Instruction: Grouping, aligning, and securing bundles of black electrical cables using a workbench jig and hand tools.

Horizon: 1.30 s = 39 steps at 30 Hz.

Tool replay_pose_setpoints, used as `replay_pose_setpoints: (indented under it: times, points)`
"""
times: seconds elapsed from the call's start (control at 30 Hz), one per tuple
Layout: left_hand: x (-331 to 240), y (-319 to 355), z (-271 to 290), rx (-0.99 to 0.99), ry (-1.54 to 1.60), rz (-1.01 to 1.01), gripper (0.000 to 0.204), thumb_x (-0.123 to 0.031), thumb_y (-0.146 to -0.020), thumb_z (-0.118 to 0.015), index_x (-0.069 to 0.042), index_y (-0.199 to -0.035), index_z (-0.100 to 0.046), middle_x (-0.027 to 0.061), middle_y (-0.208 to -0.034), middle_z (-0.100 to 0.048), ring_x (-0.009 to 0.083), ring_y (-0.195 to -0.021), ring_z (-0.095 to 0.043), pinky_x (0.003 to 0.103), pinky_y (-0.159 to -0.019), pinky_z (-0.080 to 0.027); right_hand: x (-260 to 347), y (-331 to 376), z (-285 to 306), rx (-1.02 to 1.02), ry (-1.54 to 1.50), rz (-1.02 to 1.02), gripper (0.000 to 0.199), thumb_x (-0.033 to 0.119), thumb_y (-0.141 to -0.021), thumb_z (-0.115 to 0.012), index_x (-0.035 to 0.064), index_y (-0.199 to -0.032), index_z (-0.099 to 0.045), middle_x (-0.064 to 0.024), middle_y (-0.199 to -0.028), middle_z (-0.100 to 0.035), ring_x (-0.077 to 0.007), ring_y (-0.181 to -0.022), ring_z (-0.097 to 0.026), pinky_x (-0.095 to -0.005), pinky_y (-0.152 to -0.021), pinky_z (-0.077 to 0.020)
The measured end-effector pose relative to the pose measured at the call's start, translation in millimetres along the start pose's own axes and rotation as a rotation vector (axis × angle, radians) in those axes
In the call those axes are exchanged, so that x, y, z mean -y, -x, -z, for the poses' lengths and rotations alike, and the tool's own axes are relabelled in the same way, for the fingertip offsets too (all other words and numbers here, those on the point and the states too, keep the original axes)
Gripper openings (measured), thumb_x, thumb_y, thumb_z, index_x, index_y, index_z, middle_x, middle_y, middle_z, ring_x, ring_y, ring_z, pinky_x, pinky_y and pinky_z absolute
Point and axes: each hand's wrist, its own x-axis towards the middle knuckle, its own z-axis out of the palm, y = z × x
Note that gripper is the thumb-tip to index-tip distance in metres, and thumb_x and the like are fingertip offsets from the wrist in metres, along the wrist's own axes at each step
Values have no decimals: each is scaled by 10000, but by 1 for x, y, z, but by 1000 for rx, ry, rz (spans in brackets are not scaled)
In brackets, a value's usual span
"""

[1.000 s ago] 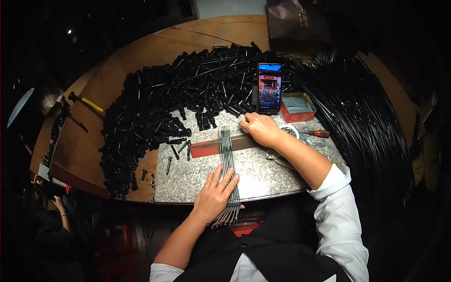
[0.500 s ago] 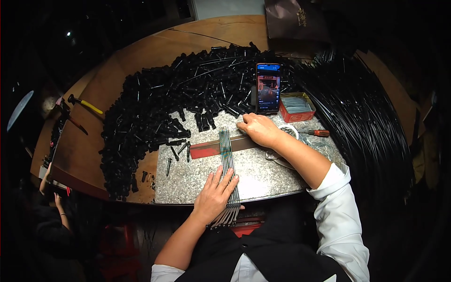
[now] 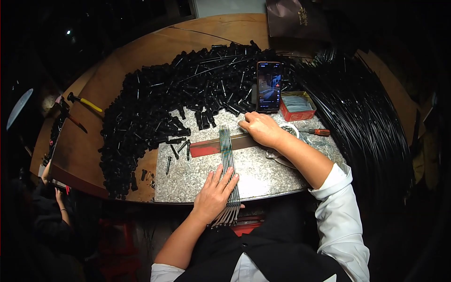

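A flat row of thin metal rods (image 3: 227, 155) lies side by side on a grey stone slab (image 3: 263, 171), crossing a red and grey bar (image 3: 206, 146). My left hand (image 3: 215, 192) presses flat on the near part of the rods, fingers spread. My right hand (image 3: 260, 128) rests by the rods' far end on the bar, fingers curled; I cannot tell if it pinches anything. The rods' near ends stick out past the slab's front edge.
A big heap of short black tube pieces (image 3: 159, 113) covers the round wooden table (image 3: 122, 66). A phone (image 3: 268, 86) stands upright beside a red box (image 3: 297, 105). A coil of black wire (image 3: 357, 117) fills the right. A red-handled screwdriver (image 3: 315, 132) and a yellow-handled tool (image 3: 84, 102) lie nearby.
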Motion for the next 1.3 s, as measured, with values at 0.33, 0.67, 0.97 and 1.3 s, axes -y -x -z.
replay_pose_setpoints:
  times: [0.33, 0.67, 0.97, 1.3]
  points:
    - [0, 0, -1, -14, 13, -12, 811, -587, -714, -665, -2, -1258, -522, 206, -1353, -454, 439, -1292, -364, 556, -1032, -320, 0, -3, -6, -4, -10, 12, 132, 113, -792, -532, 38, -856, -620, -145, -867, -587, -300, -848, -613, -400, -689, -526]
    - [-1, 1, 1, 15, -8, 13, 786, -584, -745, -589, -59, -1320, -484, 174, -1382, -434, 412, -1278, -389, 524, -1038, -333, -1, -5, -9, -28, -13, 34, 131, 112, -777, -539, 46, -847, -627, -139, -856, -589, -296, -838, -613, -398, -689, -527]
    - [-2, 0, 3, 0, -14, 2, 788, -581, -740, -603, -55, -1316, -488, 164, -1390, -427, 406, -1281, -387, 522, -1035, -338, 0, -7, -11, -32, 3, 55, 148, 115, -783, -534, 45, -868, -632, -137, -853, -586, -291, -834, -611, -396, -687, -525]
    - [-2, 0, 3, 19, -16, 6, 797, -585, -736, -604, -56, -1320, -484, 162, -1405, -409, 403, -1295, -369, 519, -1041, -331, 0, -11, -11, -40, 8, 76, 161, 121, -784, -535, 47, -882, -639, -127, -842, -580, -283, -818, -604, -391, -673, -518]
